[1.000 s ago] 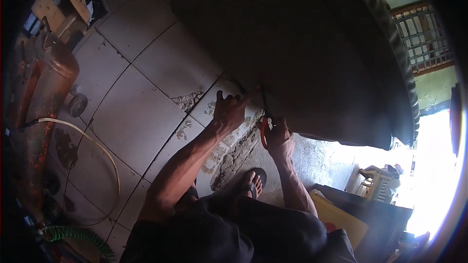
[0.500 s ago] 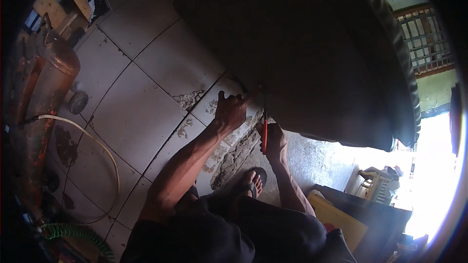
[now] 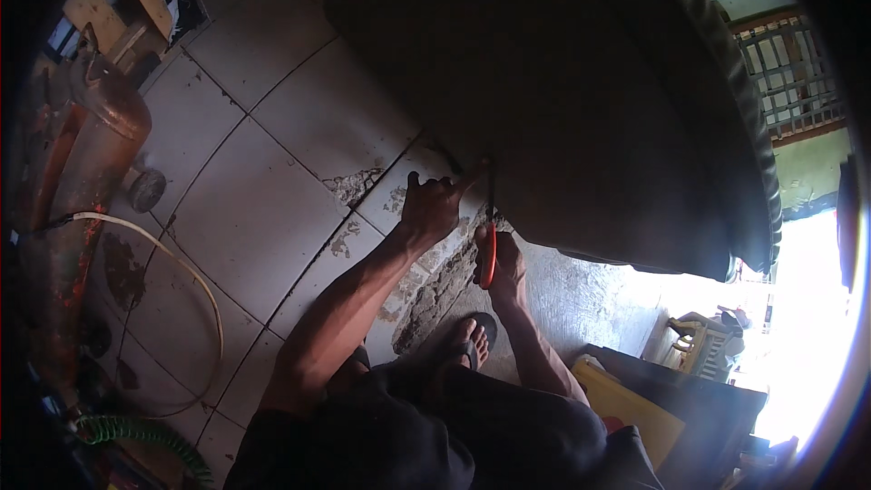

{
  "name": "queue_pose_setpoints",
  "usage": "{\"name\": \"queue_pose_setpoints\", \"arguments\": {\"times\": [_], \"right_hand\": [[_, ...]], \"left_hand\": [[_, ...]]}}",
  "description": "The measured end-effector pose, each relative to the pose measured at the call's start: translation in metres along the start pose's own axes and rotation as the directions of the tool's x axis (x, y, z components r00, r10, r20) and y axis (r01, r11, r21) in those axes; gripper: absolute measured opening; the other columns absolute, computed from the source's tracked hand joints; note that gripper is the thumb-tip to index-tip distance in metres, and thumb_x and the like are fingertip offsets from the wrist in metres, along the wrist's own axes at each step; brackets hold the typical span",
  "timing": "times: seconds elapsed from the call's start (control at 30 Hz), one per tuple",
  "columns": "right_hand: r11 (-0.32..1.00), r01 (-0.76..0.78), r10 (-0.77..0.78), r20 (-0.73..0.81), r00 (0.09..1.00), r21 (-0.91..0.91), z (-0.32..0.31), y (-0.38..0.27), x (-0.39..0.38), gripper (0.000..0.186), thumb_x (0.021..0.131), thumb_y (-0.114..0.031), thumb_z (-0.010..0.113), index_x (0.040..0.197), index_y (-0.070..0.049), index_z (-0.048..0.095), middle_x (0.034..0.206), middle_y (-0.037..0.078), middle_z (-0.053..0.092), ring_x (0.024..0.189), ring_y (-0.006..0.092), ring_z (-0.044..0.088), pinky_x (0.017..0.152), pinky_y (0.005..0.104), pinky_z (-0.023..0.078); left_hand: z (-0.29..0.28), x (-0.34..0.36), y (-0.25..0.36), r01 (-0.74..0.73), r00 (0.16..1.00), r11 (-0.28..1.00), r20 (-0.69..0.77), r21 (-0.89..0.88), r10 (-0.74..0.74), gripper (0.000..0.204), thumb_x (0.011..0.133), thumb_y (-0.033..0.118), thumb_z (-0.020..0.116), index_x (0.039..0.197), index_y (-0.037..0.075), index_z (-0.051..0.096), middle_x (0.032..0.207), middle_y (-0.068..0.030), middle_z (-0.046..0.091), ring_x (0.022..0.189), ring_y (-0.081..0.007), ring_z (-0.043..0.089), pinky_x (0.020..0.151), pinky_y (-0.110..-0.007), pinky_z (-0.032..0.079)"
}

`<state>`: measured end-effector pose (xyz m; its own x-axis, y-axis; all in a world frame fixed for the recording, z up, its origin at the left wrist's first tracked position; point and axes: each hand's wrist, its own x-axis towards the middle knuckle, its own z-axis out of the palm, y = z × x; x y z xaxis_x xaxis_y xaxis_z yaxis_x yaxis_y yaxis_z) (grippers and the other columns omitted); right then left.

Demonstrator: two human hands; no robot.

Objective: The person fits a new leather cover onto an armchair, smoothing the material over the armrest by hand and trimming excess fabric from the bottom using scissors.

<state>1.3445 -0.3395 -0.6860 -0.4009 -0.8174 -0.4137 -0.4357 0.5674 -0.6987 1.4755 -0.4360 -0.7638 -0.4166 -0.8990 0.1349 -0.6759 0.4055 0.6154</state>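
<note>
The right hand (image 3: 502, 259) is closed around a red-handled tool (image 3: 490, 249), its thin shaft pointing up against the lower edge of the big dark tyre (image 3: 581, 100). A second ago this hand sat higher, nearer the tyre; it has dropped slightly. The left hand (image 3: 434, 207), fingers curled, thumb out, presses the tyre's edge as before, above the tiled floor (image 3: 263, 209).

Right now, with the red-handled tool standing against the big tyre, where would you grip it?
On the red handle, from the near side, as the right hand does. The handle stands roughly upright, its thin dark shaft pointing up into the tyre. The left hand rests beside it at the tyre's lower edge.
</note>
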Motion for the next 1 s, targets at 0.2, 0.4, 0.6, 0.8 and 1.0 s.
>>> {"name": "queue_pose_setpoints", "arguments": {"times": [0.2,0.4,0.6,0.8,1.0], "right_hand": [[0.999,-0.031,0.03,0.016,0.999,0.034,0.003,0.004,0.004,0.05,0.094,-0.055,0.062,0.088,-0.005,0.061,0.063,0.002,0.056,0.055,0.0125,0.059,0.05,0.0294,0.047],[0.982,-0.085,0.079,0.037,0.996,0.172,0.002,-0.002,0.009,0.042,0.093,-0.051,0.066,0.091,-0.01,0.061,0.063,-0.003,0.052,0.049,0.0078,0.05,0.043,0.0248,0.039],[0.951,-0.006,-0.026,0.101,0.995,0.309,0.003,-0.01,0.023,0.042,0.094,-0.055,0.063,0.088,-0.013,0.061,0.062,-0.003,0.051,0.048,0.007,0.048,0.042,0.0241,0.035],[0.974,-0.04,0.009,0.134,0.991,0.224,-0.003,-0.019,0.001,0.055,0.097,-0.064,0.049,0.082,-0.011,0.059,0.06,-0.001,0.052,0.048,0.0099,0.048,0.045,0.0263,0.036],[0.987,-0.015,-0.023,0.232,0.972,0.157,-0.016,-0.036,-0.015,0.066,0.098,-0.068,0.04,0.086,-0.006,0.061,0.06,0.002,0.054,0.055,0.0126,0.054,0.05,0.0285,0.04]], "left_hand": [[-0.001,0.001,-0.001,0.03,0.998,0.998,0.049,-0.061,-0.027,0.085,0.085,0.005,0.056,0.158,0.034,0.023,0.088,-0.0158,0.071,0.074,-0.0301,0.071,0.082,-0.058,0.045],[-0.003,0.001,0.004,0.036,0.996,0.999,0.08,-0.018,-0.034,0.086,0.086,0.006,0.056,0.159,0.034,0.021,0.092,-0.0152,0.072,0.076,-0.0297,0.071,0.084,-0.058,0.044],[-0.012,0.002,0.007,0.061,0.989,0.998,0.134,0.003,-0.061,0.086,0.086,0.006,0.056,0.159,0.034,0.02,0.092,-0.0148,0.072,0.078,-0.0292,0.072,0.086,-0.059,0.044],[-0.005,0.001,-0.002,0.024,0.999,1.0,0.047,-0.007,-0.023,0.086,0.085,0.006,0.055,0.159,0.035,0.021,0.084,-0.0145,0.07,0.073,-0.0293,0.07,0.082,-0.059,0.045],[-0.002,0.0,0.001,0.037,0.999,0.999,0.027,-0.036,-0.036,0.082,0.086,0.008,0.053,0.158,0.035,0.024,0.077,-0.0145,0.068,0.067,-0.0302,0.069,0.077,-0.06,0.046]]}}
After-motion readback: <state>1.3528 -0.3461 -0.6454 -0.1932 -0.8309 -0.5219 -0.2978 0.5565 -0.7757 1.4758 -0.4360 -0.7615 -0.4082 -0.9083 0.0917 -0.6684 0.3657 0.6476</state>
